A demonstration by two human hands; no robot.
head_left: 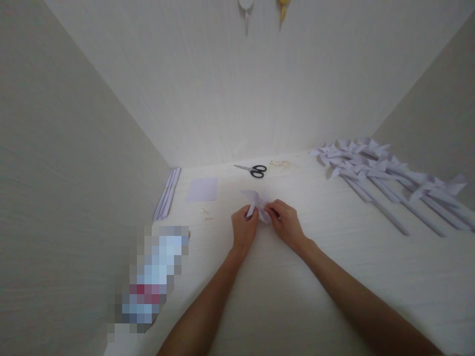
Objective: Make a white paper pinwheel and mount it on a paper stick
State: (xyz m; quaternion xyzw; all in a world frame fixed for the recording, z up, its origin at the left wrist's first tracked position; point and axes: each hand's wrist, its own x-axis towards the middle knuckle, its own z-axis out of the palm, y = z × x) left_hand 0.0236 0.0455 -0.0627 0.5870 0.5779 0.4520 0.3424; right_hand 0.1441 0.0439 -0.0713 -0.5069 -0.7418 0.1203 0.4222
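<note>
A pale paper pinwheel (253, 197) with folded blades is held up off the middle of the table, between my two hands. My left hand (245, 227) is closed around its left side, thumb near the centre. From the right, the fingers of my right hand (285, 221) pinch at the pinwheel close to its middle; whether a small thin piece is also between those fingertips, I cannot tell. Beyond the hands lies a pair of scissors (256, 171) with black handles, blades pointing left. A flat square of paper (202, 190) rests to the left.
Several finished-looking pinwheels on paper sticks (389, 170) lie piled at the right. Rolled paper sticks (166, 195) lie along the left wall. Small thin tan pieces (281, 163) are scattered near the scissors. A blurred-out object (156, 272) sits at front left. Walls enclose the table.
</note>
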